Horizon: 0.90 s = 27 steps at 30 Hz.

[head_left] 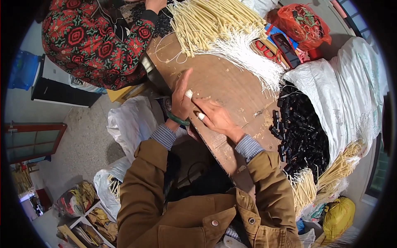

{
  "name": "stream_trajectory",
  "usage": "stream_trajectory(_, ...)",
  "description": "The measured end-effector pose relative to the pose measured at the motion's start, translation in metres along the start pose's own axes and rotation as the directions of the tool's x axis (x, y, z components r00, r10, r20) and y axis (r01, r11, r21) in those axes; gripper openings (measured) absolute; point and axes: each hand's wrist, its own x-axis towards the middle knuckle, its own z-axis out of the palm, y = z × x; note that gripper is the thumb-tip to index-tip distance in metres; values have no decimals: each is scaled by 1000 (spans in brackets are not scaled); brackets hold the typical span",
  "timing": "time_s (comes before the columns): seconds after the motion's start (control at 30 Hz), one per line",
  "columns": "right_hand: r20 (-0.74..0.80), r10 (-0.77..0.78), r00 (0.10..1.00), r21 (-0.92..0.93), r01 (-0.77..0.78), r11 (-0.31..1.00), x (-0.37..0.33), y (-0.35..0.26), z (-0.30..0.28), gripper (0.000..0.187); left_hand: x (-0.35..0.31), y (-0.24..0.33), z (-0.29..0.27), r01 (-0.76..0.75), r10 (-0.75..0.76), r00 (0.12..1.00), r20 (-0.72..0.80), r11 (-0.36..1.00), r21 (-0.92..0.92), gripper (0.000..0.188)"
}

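My left hand (180, 98) is held edge-on over the near edge of the brown table (231, 89), its fingers stretched out and a white wrap on its thumb. A green bangle (178, 119) circles that wrist. Palm down on the tabletop, my right hand (219, 119) points its fingers toward the left one, its thumb also wrapped in white. I see nothing held in either hand. Farther off lies a big bundle of cream-coloured sticks (215, 20) with long white strings (248, 56) hanging from their ends.
Black plastic clips (304, 128) spill from a white woven sack (343, 91) at the right. Red-handled scissors (264, 49) lie near a red plastic bag (304, 27). Another person in a patterned red sleeve (120, 53) works at far left. More white sacks (132, 120) stand beside the table.
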Motion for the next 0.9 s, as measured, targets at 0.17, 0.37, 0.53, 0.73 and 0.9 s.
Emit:
stream_trajectory(0.17,-151,116,982,-121,-135,983,-47,-9,0,82,2,-6,-4,14,-13,999,32,1000,-13,64)
stream_trajectory(0.37,-182,137,974,-409,-202,890,-47,-6,3,88,5,-7,16,35,-32,998,56,998,-42,58)
stream_trajectory(0.53,-226,-28,974,-380,-62,923,5,-5,7,56,6,-6,19,25,-25,999,33,1000,-8,57)
stream_trajectory(0.73,-300,-29,953,-311,-69,948,14,22,-3,22,13,-5,23,-56,54,997,56,998,42,53)
stream_trajectory(0.9,-333,65,941,-198,-137,970,-15,32,-4,24,8,-11,21,-5,6,1000,19,998,-63,59)
